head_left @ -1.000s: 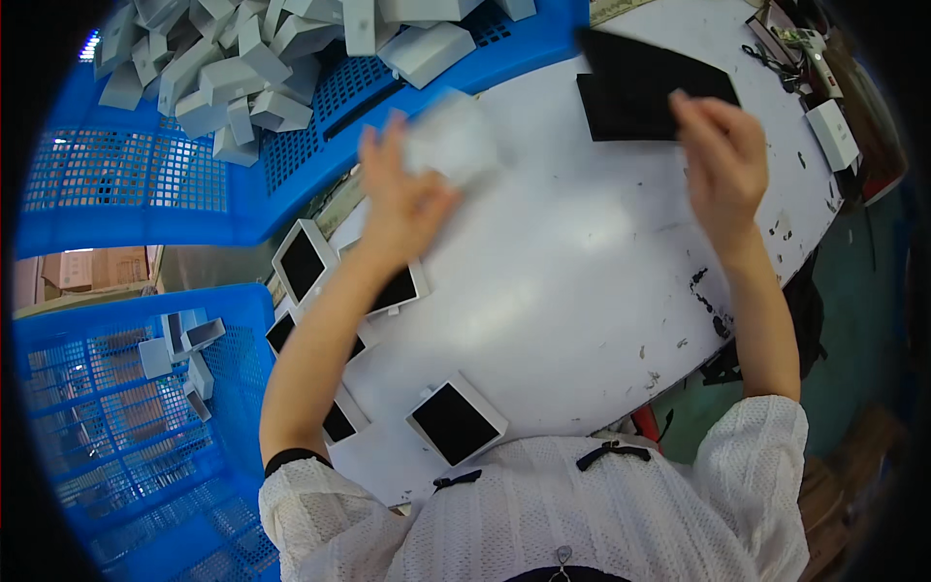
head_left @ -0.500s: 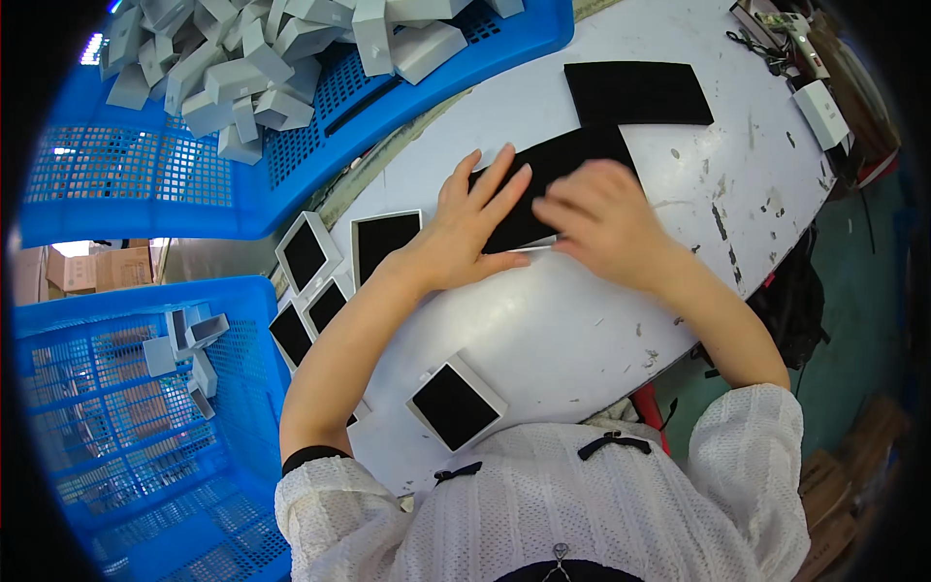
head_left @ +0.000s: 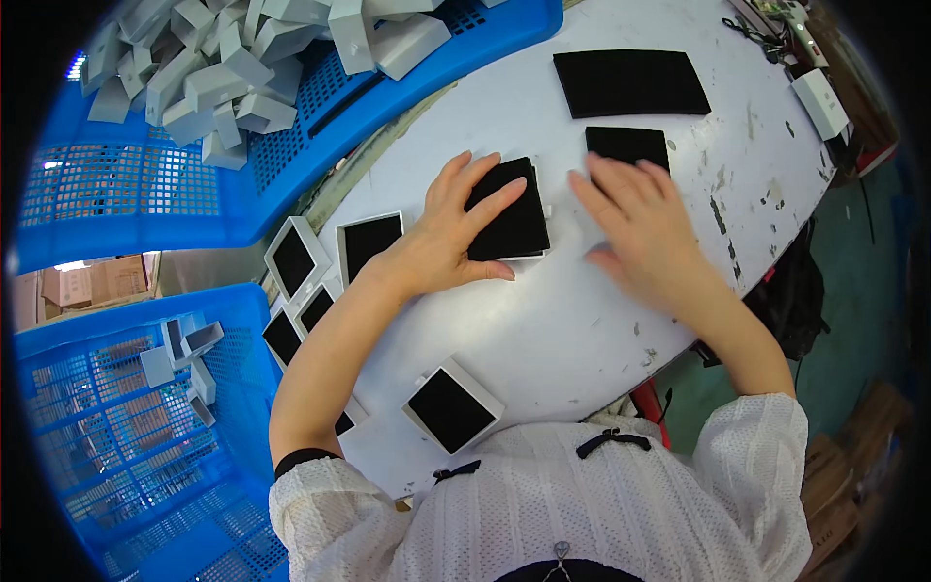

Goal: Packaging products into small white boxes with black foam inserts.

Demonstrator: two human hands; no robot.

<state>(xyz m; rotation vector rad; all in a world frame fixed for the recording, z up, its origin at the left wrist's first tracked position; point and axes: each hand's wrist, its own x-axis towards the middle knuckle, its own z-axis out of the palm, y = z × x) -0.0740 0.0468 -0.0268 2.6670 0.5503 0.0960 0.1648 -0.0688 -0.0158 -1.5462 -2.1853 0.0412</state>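
Observation:
A square black foam pad (head_left: 508, 213) lies over a white box tray whose pale edge shows beneath it. My left hand (head_left: 448, 225) rests on the pad's left side, fingers spread over its top and thumb along the near edge. To the right, my right hand (head_left: 648, 231) hovers above the table, fingers stretched out and holding nothing. Just beyond its fingertips lies a smaller black foam piece (head_left: 628, 145). Farther back is a wide stack of black foam sheets (head_left: 632, 83).
White trays with black inserts sit left of my left arm, including one tray (head_left: 369, 242); another tray (head_left: 453, 406) is near me. A blue crate (head_left: 398, 92) heaped with white boxes stands far left; a second blue crate (head_left: 145, 296) holds several. A white box (head_left: 820, 103) lies far right.
The long black foam strip is now in two separate pieces: one under my left hand, the other farther right. My right hand has moved right, away from the tray.

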